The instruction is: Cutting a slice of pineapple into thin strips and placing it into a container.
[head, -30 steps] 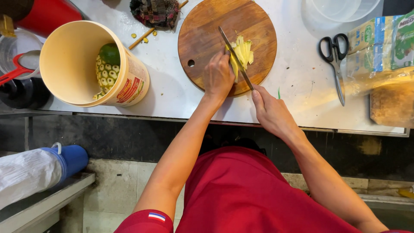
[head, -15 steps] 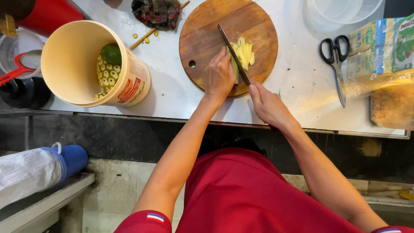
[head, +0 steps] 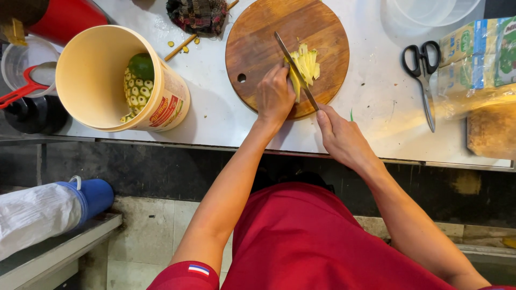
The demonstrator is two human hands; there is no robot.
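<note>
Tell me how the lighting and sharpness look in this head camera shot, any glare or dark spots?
Head view: even, bright light on the white counter, sharp on the round cutting board, knife and both hands; mild glare on the plastic packets; below the counter edge the floor area falls dark; frame edges bend slightly.

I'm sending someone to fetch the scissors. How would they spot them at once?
On the white countertop, look right of the round wooden cutting board, where the right hand works a knife. The black-handled scissors lie flat beside clear plastic packets; they alone there have looped handles.
</note>
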